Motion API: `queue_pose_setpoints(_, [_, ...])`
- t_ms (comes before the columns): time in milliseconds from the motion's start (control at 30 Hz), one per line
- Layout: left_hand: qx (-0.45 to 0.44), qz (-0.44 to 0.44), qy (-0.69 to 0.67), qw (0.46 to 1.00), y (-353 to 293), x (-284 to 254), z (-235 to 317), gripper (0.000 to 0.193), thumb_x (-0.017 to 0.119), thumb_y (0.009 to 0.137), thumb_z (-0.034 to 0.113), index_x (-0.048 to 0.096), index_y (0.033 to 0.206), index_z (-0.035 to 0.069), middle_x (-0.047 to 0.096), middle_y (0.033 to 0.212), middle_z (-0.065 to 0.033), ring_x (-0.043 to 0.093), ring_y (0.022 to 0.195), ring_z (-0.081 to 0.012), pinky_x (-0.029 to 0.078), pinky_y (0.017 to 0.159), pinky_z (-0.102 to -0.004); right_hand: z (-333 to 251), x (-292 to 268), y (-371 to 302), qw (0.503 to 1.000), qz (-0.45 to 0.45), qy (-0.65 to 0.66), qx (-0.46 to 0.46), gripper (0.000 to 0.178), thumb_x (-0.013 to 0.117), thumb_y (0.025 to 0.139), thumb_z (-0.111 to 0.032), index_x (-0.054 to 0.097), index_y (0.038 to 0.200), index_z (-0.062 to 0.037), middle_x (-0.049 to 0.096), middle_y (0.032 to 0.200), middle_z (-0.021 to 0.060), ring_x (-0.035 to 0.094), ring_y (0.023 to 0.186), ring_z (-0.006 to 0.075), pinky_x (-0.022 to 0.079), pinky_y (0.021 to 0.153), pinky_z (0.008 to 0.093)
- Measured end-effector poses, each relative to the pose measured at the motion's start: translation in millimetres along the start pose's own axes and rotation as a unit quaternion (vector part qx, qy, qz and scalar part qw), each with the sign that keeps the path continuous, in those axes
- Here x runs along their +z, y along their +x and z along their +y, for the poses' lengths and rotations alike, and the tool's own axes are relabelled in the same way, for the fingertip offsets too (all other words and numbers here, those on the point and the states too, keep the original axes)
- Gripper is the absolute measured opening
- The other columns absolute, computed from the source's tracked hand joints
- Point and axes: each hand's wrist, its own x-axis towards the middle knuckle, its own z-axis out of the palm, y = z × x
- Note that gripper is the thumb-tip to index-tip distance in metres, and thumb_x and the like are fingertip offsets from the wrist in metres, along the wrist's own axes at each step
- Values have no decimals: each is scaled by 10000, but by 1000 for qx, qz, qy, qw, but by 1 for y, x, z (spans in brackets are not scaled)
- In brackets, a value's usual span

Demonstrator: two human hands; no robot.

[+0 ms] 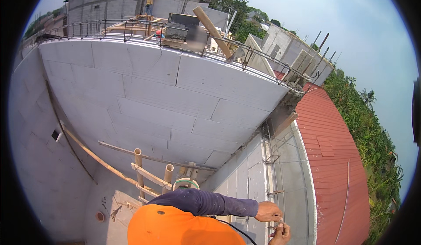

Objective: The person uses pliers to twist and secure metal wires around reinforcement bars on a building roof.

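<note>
My left arm, in a dark purple sleeve (219,204), reaches to the right over the top of a block wall. My left hand (268,211) has its fingers pinched together beside a thin steel rebar cage (275,175) that runs along the wall top. Just below it, my right hand (280,234) is closed, with its fingertips almost meeting those of the left. Whatever sits between the fingers is too small to make out. Orange cloth (175,227) fills the bottom of the view, and a thin black cord (237,229) curves out from it.
A tall pale block wall (153,87) stands ahead, topped by another rebar cage (245,54). Bamboo poles (138,161) and a bucket (186,183) are left of my arm. A red metal roof (329,148) slopes away at right. A person (150,4) stands far back.
</note>
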Motion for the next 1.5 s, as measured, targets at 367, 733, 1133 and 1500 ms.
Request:
queue_pose_setpoints(367, [13,58,-101,993,-19,-46,-22,505,510,1074,472,661,1005,-5,678,868,-231,660,855,-419,495,776,-515,-13,20,61,989,-106,84,54,277,622,1056,-309,679,1133,-49,484,725,-43,470,658,84,482,645,263])
queue_pose_setpoints(733, [-7,38,-5,999,-36,-108,-44,432,563,1062,459,744,1079,67,717,851,-186,680,804,-416,529,762,-503,34,49,60,930,-76,343,106,184,673,1018,-162,656,1103,0,586,738,9,642,731,135,615,842,379])
queue_pose_setpoints(1133, [-17,-302,-27,953,-2,1,-37,267,726,987,235,770,961,-28,761,859,-159,693,778,-241,536,764,-340,117,18,-139,896,25,396,198,366,596,1083,-337,714,1307,-73,381,657,-101,317,553,34,265,497,225])
queue_pose_setpoints(1500, [-81,-367,-105,920,21,92,32,329,727,1017,302,794,996,-19,548,613,47,457,535,-35,332,499,-239,141,-57,-265,888,108,437,96,293,642,1042,-211,694,1223,14,731,1057,46,648,925,94,528,783,255])
